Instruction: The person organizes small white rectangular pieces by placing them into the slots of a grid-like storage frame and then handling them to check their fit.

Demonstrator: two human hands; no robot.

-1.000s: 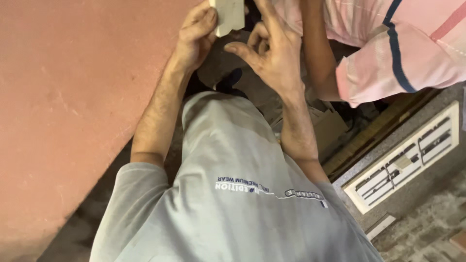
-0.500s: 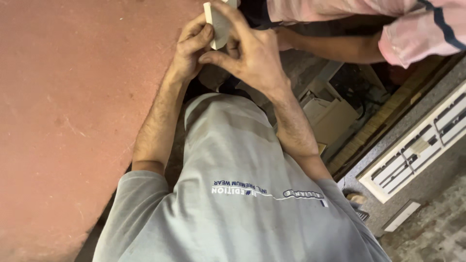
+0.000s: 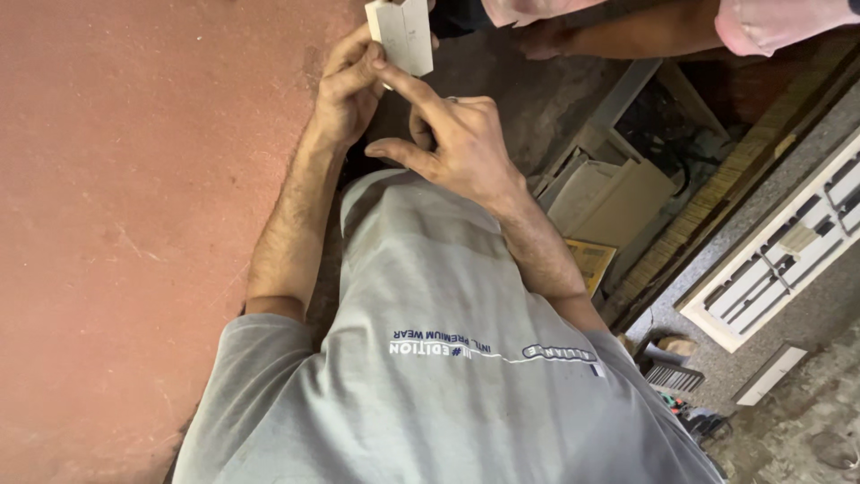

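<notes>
Right at the top of the view, the small white rectangular block [image 3: 400,34] sits just beyond the fingertips of both hands, with its long axis running away from the person, up out of the picture and leaning slightly to one side. The left hand [image 3: 348,94] is curled under and against the near end of the block, its fingers folded in a grasp on that lower edge, so it is the hand carrying the piece. The right hand [image 3: 457,143] is looser: its forefinger stretches forward and lies across the block's near face, the tip touching it, while the other fingers are half-bent and hold nothing (a ring shows on one of them). So the block lies ahead of both hands, closer to the left, and the right only steadies it from the side. Beyond the block another person's forearm [image 3: 618,38] in a pink sleeve [image 3: 779,20] crosses the upper edge, apart from these hands. To the right of the right wrist lie pale cardboard boxes [image 3: 609,193] and a white slotted panel [image 3: 779,255].
</notes>
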